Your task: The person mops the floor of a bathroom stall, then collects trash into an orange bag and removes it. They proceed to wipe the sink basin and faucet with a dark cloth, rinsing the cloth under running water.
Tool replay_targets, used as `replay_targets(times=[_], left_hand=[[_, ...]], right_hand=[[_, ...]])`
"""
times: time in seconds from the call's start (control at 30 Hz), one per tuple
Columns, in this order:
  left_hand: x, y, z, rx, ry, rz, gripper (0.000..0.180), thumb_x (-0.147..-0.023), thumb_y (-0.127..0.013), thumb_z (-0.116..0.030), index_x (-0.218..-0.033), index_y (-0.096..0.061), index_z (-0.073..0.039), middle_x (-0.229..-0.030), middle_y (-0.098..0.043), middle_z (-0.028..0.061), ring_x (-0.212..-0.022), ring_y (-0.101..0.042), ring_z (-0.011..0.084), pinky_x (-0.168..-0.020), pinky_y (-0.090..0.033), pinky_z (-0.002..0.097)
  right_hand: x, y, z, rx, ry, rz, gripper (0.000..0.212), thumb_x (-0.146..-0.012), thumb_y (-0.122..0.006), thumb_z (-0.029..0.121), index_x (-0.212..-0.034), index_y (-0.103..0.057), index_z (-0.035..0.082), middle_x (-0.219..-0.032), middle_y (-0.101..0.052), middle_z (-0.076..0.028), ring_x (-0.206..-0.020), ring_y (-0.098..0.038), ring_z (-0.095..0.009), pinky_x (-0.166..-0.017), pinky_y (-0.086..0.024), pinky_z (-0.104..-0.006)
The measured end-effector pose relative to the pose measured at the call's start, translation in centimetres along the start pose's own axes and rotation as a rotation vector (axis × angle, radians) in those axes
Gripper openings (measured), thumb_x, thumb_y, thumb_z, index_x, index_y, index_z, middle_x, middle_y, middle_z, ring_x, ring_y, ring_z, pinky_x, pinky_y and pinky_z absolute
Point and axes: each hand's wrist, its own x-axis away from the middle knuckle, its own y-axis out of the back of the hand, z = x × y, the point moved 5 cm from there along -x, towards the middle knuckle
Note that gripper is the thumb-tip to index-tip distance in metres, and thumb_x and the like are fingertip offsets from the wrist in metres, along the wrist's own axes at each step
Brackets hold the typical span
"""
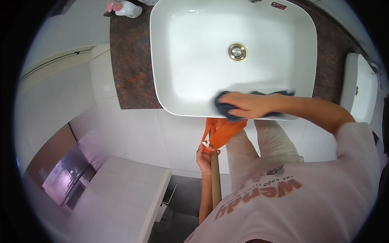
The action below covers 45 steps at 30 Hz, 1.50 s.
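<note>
My right hand (252,106) presses a dark blue-grey cloth (223,108) against the near rim of the white sink (174,69). The cloth is smeared by motion, and part of it trails along the inner wall under my forearm. Below the rim, my left hand (206,158) is closed on a bright orange, thin, crumpled piece (227,133) that looks like cloth or a bag. A small white bit shows at its gathered end. Along my left forearm runs a tan rod (215,174); I cannot tell whether my fingers grip it too.
A metal drain (237,52) sits in the basin. Dark reddish-brown stone counter (131,73) surrounds the sink, with a white pump bottle (128,9) at its far left. A white toilet tank (358,89) stands at the right, and a pale panel (121,190) juts in at lower left.
</note>
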Motion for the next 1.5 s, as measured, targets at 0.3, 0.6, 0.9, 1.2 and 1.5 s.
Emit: replay_targets(times=[0.3,0.6,0.9,1.2,1.5], left_hand=[[-0.6,1.7,0.3,0.023,0.018,-0.024,0.028,-0.098,-0.041,-0.032,-0.106,-0.055,-0.009,-0.081,-0.060,0.0044,-0.076,-0.056,0.0178,-0.070,-0.047,0.0390],[-1.5,2.6,0.2,0.011,0.019,0.003,0.029,-0.094,-0.052,-0.034,-0.108,-0.056,-0.009,-0.079,-0.058,0.0022,-0.075,-0.055,0.0140,-0.071,-0.047,0.0364],[-1.8,4.0,-1.3,-0.021,0.003,0.052,0.030,-0.096,-0.047,-0.035,-0.107,-0.055,-0.009,-0.079,-0.058,0.0031,-0.073,-0.055,0.0145,-0.067,-0.048,0.0351],[-1.9,3.1,-2.6,-0.040,0.048,0.019,0.031,-0.095,-0.047,-0.034,-0.108,-0.055,-0.007,-0.077,-0.058,0.0037,-0.073,-0.056,0.0161,-0.067,-0.050,0.0374],[-2.1,3.7,-1.8,0.008,0.059,0.014,0.029,-0.092,-0.051,-0.035,-0.106,-0.058,-0.011,-0.077,-0.059,0.0020,-0.073,-0.057,0.0158,-0.065,-0.049,0.0381]], right_hand=[[-17.4,-4.5,3.3,0.036,-0.028,-0.597,0.061,-0.089,-0.066,0.033,-0.126,-0.034,-0.004,-0.122,-0.041,-0.025,-0.113,-0.043,-0.040,-0.097,-0.041,-0.0459],[-24.8,11.9,0.2,-0.016,-0.154,-1.521,0.065,-0.085,-0.068,0.025,-0.129,-0.033,-0.008,-0.126,-0.041,-0.029,-0.115,-0.041,-0.045,-0.099,-0.037,-0.0509],[-17.5,-4.9,3.8,0.036,-0.253,-0.605,0.075,-0.086,-0.069,0.030,-0.134,-0.027,-0.008,-0.128,-0.038,-0.030,-0.118,-0.040,-0.047,-0.101,-0.036,-0.0501],[-24.9,11.2,-0.3,0.146,0.077,-1.570,0.052,-0.090,-0.063,0.023,-0.126,-0.037,-0.006,-0.117,-0.045,-0.027,-0.109,-0.044,-0.043,-0.098,-0.034,-0.0513],[-17.7,6.2,-1.3,0.561,0.154,-0.757,0.045,-0.078,-0.063,0.011,-0.120,-0.051,0.003,-0.127,-0.048,-0.021,-0.121,-0.045,-0.039,-0.103,-0.034,-0.0503]])
